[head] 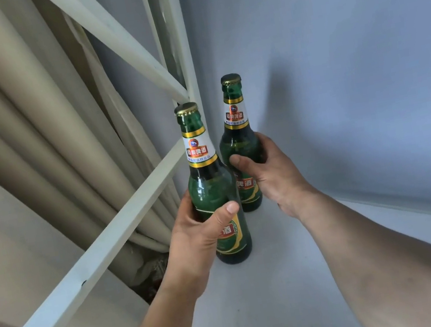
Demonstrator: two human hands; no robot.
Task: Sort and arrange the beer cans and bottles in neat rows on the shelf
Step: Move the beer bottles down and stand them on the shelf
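— Both forearms reach in; what are you holding?
— Your left hand (201,235) is wrapped around the near bottle (215,192), your right hand (271,173) around the far bottle (239,141).
— Which way up?
— Both are upright, caps up, bases on the white shelf (261,299), near its back left corner.

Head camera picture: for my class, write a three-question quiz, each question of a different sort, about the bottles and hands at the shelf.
1. True or false: both green bottles still wear caps.
2. Which hand holds the bottle nearer the back corner? A left, B right.
3. Fill in: both bottles stand ____ on the shelf.

Key: 1 true. 2 B: right hand grips the far bottle; left hand grips the near bottle. 3 upright.
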